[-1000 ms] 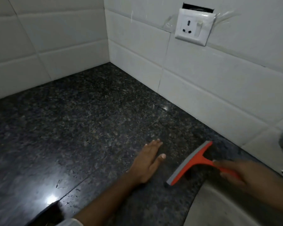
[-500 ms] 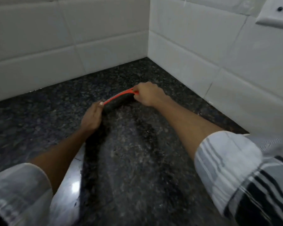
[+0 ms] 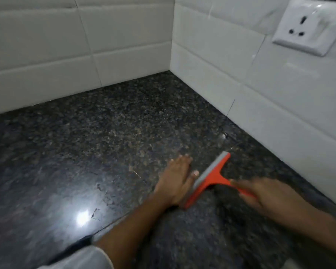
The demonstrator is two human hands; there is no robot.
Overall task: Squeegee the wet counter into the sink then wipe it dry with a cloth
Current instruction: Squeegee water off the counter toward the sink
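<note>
An orange squeegee (image 3: pixel 208 181) with a grey rubber blade lies against the dark speckled granite counter (image 3: pixel 105 142), blade running diagonally. My right hand (image 3: pixel 264 197), blurred by motion, grips its orange handle. My left hand (image 3: pixel 177 179) rests flat on the counter with fingers together, its edge touching the blade's left side. Thin water streaks and a few drops show on the stone left of the hands. Neither the sink nor a cloth shows in this view.
White tiled walls (image 3: pixel 47 55) meet in a corner at the back of the counter. A white wall socket with a switch (image 3: pixel 308 26) sits on the right wall. A lamp's glare (image 3: pixel 81 218) shines on the counter at lower left.
Both hands and the squeegee have come back from the far corner to the near right part of the counter. The left hand now lies flat beside the blade.
</note>
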